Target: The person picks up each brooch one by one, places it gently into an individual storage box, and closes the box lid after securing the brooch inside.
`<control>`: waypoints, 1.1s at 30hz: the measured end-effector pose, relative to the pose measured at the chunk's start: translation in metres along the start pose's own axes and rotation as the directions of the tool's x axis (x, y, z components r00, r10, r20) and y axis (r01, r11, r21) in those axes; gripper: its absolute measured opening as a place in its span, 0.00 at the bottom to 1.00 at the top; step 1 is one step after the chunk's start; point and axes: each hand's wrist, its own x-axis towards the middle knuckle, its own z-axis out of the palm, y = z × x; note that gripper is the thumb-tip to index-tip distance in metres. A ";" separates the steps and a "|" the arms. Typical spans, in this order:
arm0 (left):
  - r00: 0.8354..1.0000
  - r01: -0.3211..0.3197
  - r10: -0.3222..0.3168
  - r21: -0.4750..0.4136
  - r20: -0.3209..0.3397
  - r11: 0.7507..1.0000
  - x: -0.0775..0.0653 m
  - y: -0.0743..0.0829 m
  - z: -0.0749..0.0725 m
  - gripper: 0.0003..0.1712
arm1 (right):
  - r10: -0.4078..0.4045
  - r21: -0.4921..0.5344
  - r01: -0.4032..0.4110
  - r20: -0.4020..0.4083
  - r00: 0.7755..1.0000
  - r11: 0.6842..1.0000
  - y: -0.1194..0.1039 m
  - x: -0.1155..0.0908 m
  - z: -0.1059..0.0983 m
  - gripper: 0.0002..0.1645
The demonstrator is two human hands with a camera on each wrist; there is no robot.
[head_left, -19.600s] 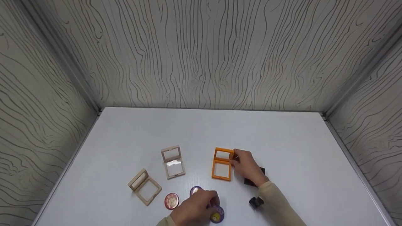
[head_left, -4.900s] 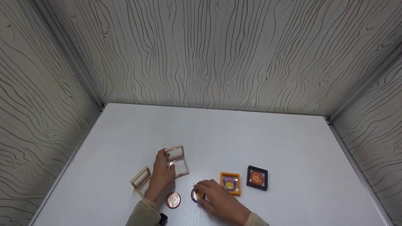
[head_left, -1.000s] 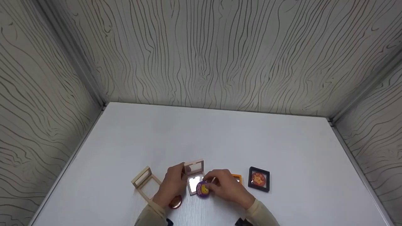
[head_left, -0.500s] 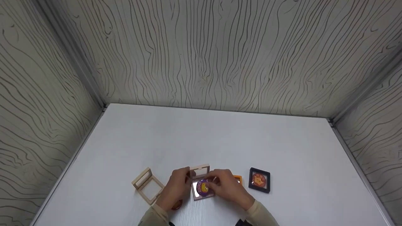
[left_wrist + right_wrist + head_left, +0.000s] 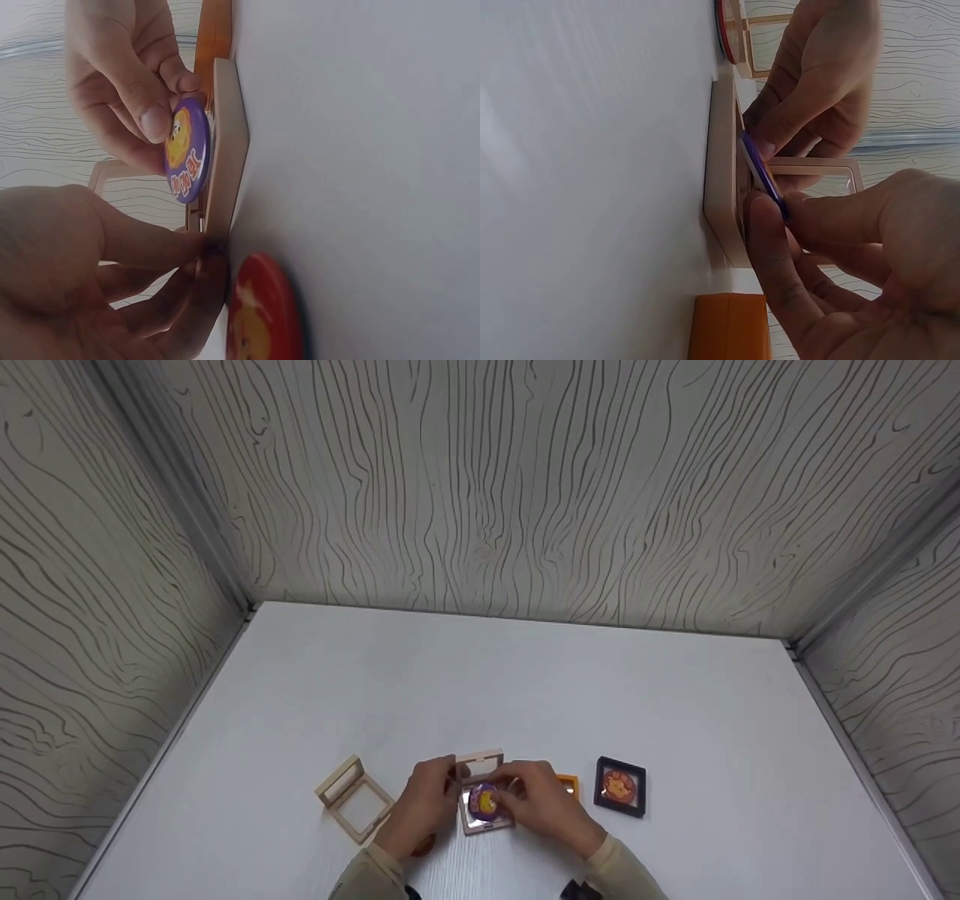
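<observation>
My left hand (image 5: 424, 806) pinches the left side of a pale pink display case (image 5: 491, 826), which lies on the table with its windowed lid raised. In the left wrist view, its thumb and fingers meet at the case's corner (image 5: 229, 142). My right hand (image 5: 544, 802) holds a round purple pin badge (image 5: 482, 802) with a yellow bear between thumb and fingers. The badge is tilted over the clear film of the case's base, one edge at the film in the right wrist view, where it appears as a thin purple disc (image 5: 763, 176).
Left of my hands stands an open beige case (image 5: 364, 810). A red badge (image 5: 262, 315) lies by my left wrist. Partly behind my right hand is an orange case (image 5: 568, 785); right of it lies a black case (image 5: 620, 787) with an orange-red badge inside.
Over the last second, my left hand has shifted the pink case right, under the purple badge. Earlier, the orange case was open; it was then seen closed with a purple badge inside.
</observation>
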 end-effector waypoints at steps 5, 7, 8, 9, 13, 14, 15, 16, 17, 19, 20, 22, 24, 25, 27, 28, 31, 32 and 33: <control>1.000 0.025 -0.025 -0.013 0.013 1.000 0.001 0.000 -0.001 0.07 | 0.034 0.023 -0.034 0.015 0.999 0.999 0.000 0.000 -0.001 0.13; 1.000 0.029 -0.029 -0.018 0.012 0.999 0.001 0.000 -0.001 0.07 | 0.035 0.021 -0.035 0.013 0.999 0.999 0.000 0.000 -0.002 0.13; 1.000 0.021 -0.021 -0.016 0.008 1.000 0.001 -0.001 -0.001 0.07 | 0.032 0.016 -0.033 0.012 0.999 0.999 0.000 0.000 -0.002 0.13; 1.000 0.018 -0.018 -0.012 0.005 1.000 0.001 -0.001 -0.001 0.07 | 0.030 0.012 -0.030 0.010 0.999 0.999 0.000 0.001 -0.003 0.13; 1.000 0.018 -0.018 -0.014 0.006 1.000 0.000 0.000 0.000 0.04 | 0.014 0.012 -0.014 0.010 1.000 1.000 0.000 0.000 -0.003 0.12; 1.000 0.018 -0.018 -0.014 0.008 1.000 0.000 0.000 0.000 0.04 | 0.012 0.013 -0.012 0.011 1.000 1.000 0.000 0.000 -0.003 0.12; 1.000 0.022 -0.021 -0.016 0.011 1.000 0.000 0.000 0.000 0.04 | 0.013 0.013 -0.013 0.011 1.000 1.000 0.000 0.000 -0.002 0.12; 1.000 0.022 -0.021 -0.018 0.014 1.000 0.000 0.000 0.000 0.05 | 0.012 0.014 -0.012 0.013 1.000 1.000 0.000 0.000 -0.002 0.12; 1.000 0.017 -0.017 -0.021 0.015 1.000 0.000 0.000 0.000 0.06 | 0.013 0.016 -0.013 0.014 1.000 1.000 0.000 0.001 -0.002 0.12; 0.999 0.025 -0.025 -0.023 0.024 0.999 0.000 0.000 0.000 0.07 | 0.020 0.018 -0.021 0.015 1.000 1.000 0.000 0.001 -0.002 0.12; 0.999 0.031 -0.030 -0.024 0.029 0.999 0.000 0.001 0.000 0.07 | 0.024 0.020 -0.025 0.015 1.000 1.000 0.000 0.001 -0.002 0.12; 0.999 0.031 -0.030 -0.027 0.035 0.999 0.000 0.001 0.000 0.08 | 0.029 0.024 -0.029 0.015 0.999 0.999 0.000 0.001 -0.002 0.13; 0.999 0.035 -0.033 -0.028 0.040 0.999 0.000 0.001 -0.001 0.08 | 0.034 0.023 -0.035 0.013 0.999 0.999 -0.001 0.001 -0.002 0.13; 0.998 0.036 -0.034 -0.031 0.043 0.999 -0.001 0.000 0.000 0.08 | 0.035 0.021 -0.035 0.010 0.999 0.999 -0.001 0.000 -0.002 0.13; 0.998 0.037 -0.035 -0.031 0.046 0.999 -0.001 0.000 0.000 0.08 | 0.032 0.009 -0.032 0.004 0.999 0.999 -0.001 0.000 -0.002 0.13; 0.998 0.044 -0.043 -0.029 0.049 0.999 -0.001 0.001 0.000 0.08 | 0.031 0.002 -0.031 0.000 1.000 1.000 -0.002 -0.001 -0.002 0.12; 0.998 0.050 -0.048 -0.028 0.052 0.998 0.000 0.001 0.000 0.09 | 0.027 -0.021 -0.027 -0.010 1.000 0.999 -0.002 -0.001 -0.002 0.11; 0.997 0.050 -0.049 -0.027 0.052 0.998 0.000 0.001 0.000 0.09 | 0.026 -0.025 -0.026 -0.013 1.000 0.999 -0.002 -0.001 -0.002 0.10; 0.998 0.047 -0.045 -0.028 0.050 0.999 0.000 0.001 0.000 0.09 | 0.025 -0.029 -0.025 -0.015 1.000 0.999 -0.002 -0.001 -0.002 0.10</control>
